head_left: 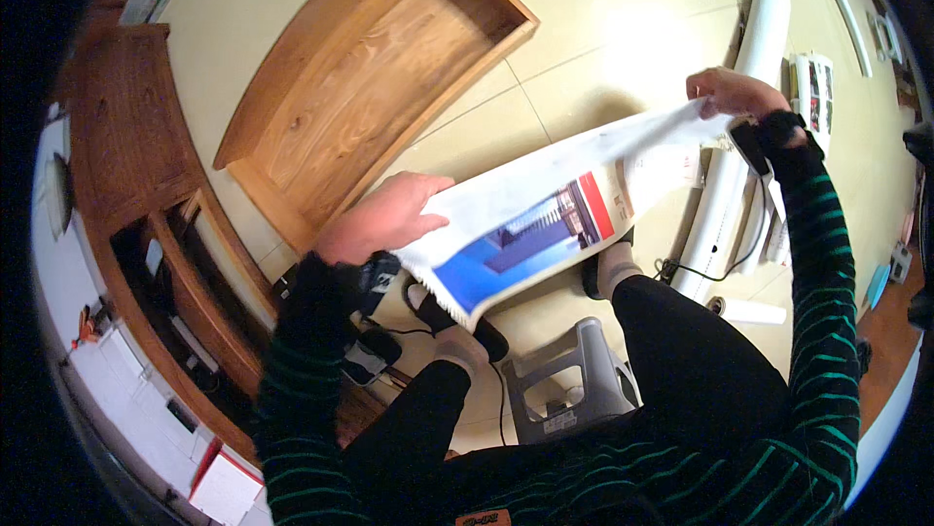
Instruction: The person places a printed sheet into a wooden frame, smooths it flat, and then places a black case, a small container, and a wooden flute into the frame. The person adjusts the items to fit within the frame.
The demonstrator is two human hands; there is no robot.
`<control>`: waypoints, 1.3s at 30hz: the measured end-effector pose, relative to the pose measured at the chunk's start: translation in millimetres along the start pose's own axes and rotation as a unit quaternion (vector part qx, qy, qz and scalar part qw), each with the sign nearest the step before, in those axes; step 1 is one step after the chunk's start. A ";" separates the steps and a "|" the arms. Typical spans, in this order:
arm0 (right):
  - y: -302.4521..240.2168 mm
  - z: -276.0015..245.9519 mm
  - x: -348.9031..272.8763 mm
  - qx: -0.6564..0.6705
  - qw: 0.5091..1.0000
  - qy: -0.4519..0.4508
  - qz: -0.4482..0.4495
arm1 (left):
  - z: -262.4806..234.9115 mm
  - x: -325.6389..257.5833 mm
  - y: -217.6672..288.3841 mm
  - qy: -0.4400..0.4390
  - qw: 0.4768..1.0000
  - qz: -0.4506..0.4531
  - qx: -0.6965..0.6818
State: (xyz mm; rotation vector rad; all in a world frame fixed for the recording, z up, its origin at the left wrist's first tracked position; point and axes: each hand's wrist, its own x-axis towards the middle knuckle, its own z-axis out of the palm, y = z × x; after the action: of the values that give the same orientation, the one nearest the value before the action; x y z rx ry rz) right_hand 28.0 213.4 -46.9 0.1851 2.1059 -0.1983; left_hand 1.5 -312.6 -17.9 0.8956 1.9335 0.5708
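Both hands grip a printed paper sheet (555,205): left hand (384,217) near end, right hand (730,90) far end.

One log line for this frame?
left hand: grips newspaper | right hand: grips far end | paper: stretched above floor | drawer: beside, untouched
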 end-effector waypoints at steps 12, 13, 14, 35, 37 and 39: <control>-202.7 -231.9 -120.3 0.012 0.688 0.500 -0.526 | -228.7 -261.4 24.1 0.512 0.791 -0.198 0.270; -219.3 -239.3 -124.8 0.030 0.747 0.517 -0.416 | -221.1 -275.2 19.0 0.540 0.753 -0.180 0.330; -236.4 -237.9 -120.5 0.040 0.728 0.545 -0.415 | -205.2 -287.3 12.9 0.574 0.706 -0.198 0.365; -274.7 -12.2 144.8 -0.206 0.871 0.265 -0.359 | 87.3 -143.6 -189.6 0.327 0.881 -0.278 0.197; -274.5 -15.0 145.5 -0.229 0.893 0.215 -0.321 | 87.8 -143.6 -191.1 0.307 0.888 -0.281 0.196; -274.3 -15.2 141.8 -0.290 0.876 0.215 -0.319 | 87.0 -144.9 -194.2 0.283 0.901 -0.273 0.183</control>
State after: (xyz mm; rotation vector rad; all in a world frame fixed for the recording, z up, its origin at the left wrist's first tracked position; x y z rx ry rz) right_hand -115.5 -43.4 -142.2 -0.9139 2.4986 0.1099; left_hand 55.8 -544.3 -115.9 0.3670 2.7493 0.1266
